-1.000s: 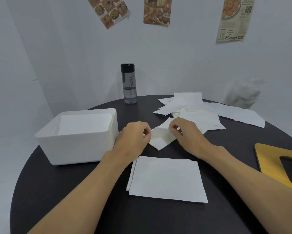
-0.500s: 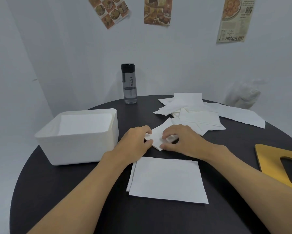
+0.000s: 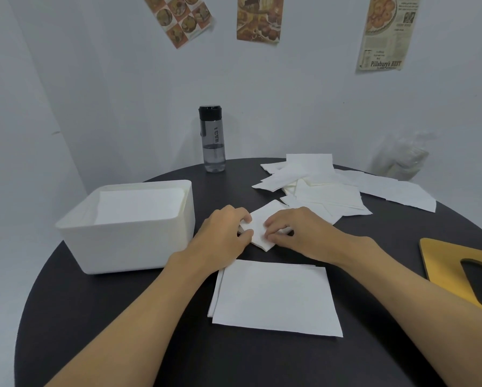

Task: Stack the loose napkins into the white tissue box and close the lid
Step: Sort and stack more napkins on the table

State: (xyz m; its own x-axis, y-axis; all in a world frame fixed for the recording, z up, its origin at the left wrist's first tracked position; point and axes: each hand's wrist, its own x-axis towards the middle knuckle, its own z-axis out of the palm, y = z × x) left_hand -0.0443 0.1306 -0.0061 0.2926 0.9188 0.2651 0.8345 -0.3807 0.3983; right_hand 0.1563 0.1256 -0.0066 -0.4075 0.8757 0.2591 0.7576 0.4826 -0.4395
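A white tissue box stands open at the left of the round black table, with napkins lying flat inside it. At the table's middle, my left hand and my right hand both pinch one small folded napkin that lies on the tabletop. Just in front of my hands lies a neat stack of napkins. A loose heap of napkins spreads over the far right of the table. The wooden lid with a dark oval slot lies at the right edge.
A grey water bottle with a black cap stands at the table's far edge, behind the box. A crumpled clear plastic bag sits beyond the table on the right. White walls close in behind.
My hands have lowered the small napkin onto the table and drawn closer together over it, fingers now pressing and pinching its edges.
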